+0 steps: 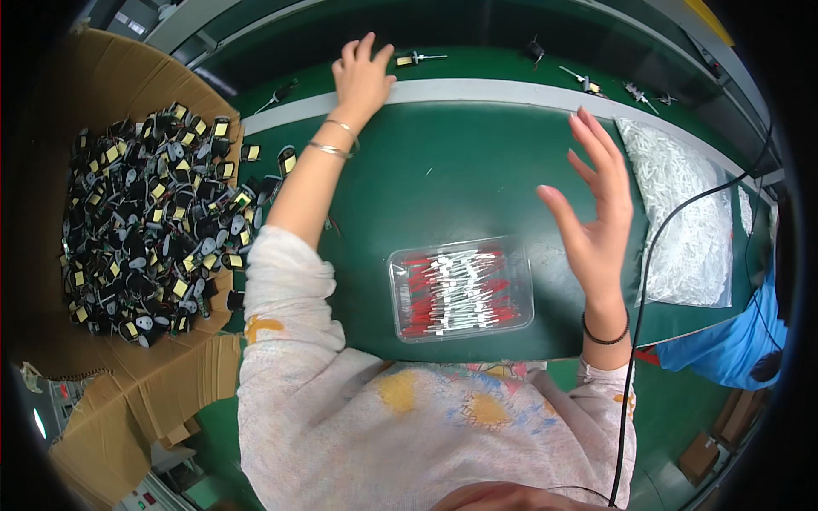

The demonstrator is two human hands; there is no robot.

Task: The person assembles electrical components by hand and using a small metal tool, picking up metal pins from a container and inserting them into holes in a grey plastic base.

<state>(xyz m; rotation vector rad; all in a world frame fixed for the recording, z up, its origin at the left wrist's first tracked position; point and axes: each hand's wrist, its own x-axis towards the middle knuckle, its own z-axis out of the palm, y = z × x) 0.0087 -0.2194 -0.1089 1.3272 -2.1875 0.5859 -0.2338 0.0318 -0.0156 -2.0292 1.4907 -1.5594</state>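
My left hand (362,77) reaches past the pale rail (477,91) at the table's far edge, its fingers spread and nothing visible in them. Just right of its fingertips lies a small black part (409,60) with a yellow patch and a thin white stem, on the green strip beyond. My right hand (603,204) is raised over the right side of the table, open, fingers apart, nearest a clear bag (686,221) of small white pieces. Between my arms sits a clear plastic tray (527,285) holding many thin red-and-white pieces (460,294).
At left a large cardboard box (162,387) holds a heap of black parts (153,230) with yellow patches; some spill onto the table (375,187). More small parts (588,83) lie along the far strip. A black cable (652,255) hangs across the right side. Blue cloth (724,341) is at lower right.
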